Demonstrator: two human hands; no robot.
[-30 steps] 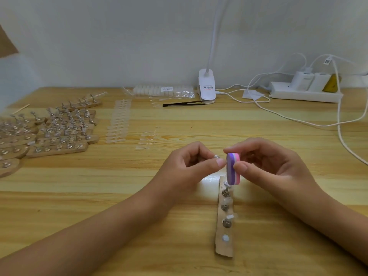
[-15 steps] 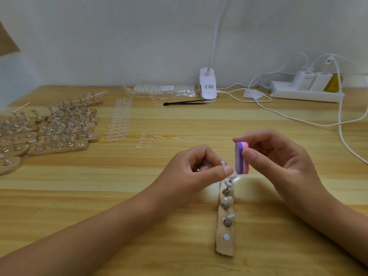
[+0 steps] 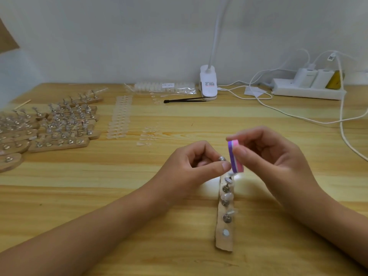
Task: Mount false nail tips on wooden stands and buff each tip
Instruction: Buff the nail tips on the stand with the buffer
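Purple, white and pink striped buffer block (image 3: 235, 156); pale wooden stand (image 3: 224, 222); white lamp clip (image 3: 208, 81).

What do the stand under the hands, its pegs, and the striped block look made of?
Stand: matte pale tan, rough-cut end, likely bare wood. Pegs: glinting grey heads, likely metal. Block in right hand: purple, white, pink layers, probably foam; grit too small to tell.

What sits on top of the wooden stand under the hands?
The wooden stand carries metal pegs with clear nail tips, plus one pale disc near its close end. Its far end is hidden by the left hand and the buffer block.
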